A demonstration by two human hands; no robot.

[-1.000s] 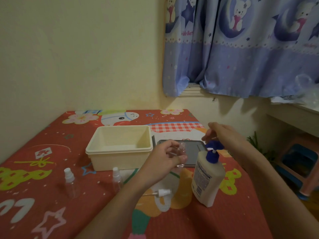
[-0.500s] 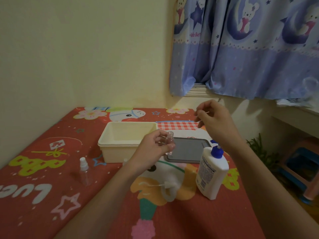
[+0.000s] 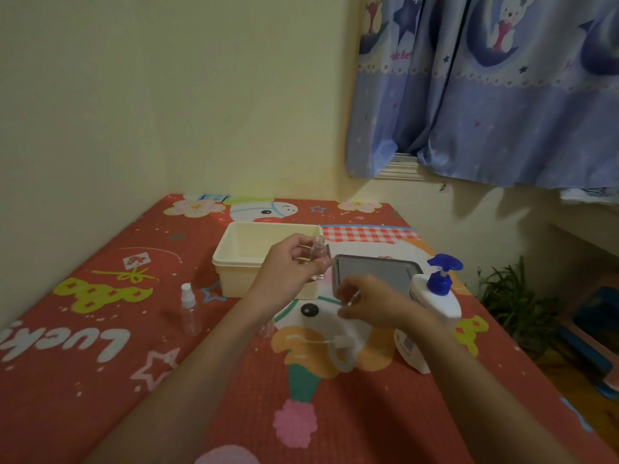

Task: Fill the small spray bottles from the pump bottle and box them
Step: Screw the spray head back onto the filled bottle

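Note:
My left hand (image 3: 288, 269) holds a small clear spray bottle (image 3: 317, 256) upright, its neck uncapped, in front of the cream box (image 3: 234, 259). My right hand (image 3: 371, 304) is motion-blurred, fingers curled, low over the mat just left of the pump bottle (image 3: 432, 306). Whether it pinches anything is unclear. The pump bottle is white with a blue pump head (image 3: 443, 267). A white spray cap with its tube (image 3: 336, 343) lies on the mat below my right hand. A second, capped spray bottle (image 3: 190, 311) stands at the left.
A dark grey lid (image 3: 375, 271) lies flat right of the cream box. The red cartoon-print mat (image 3: 100, 363) covers the table, which meets the wall at the back and left. A plant (image 3: 516, 303) and a stool (image 3: 596, 329) stand beyond the right edge.
My right hand left the pump head, rose, then dropped to just above the mat near the loose spray cap. My left hand kept holding the small bottle and lifted it slightly.

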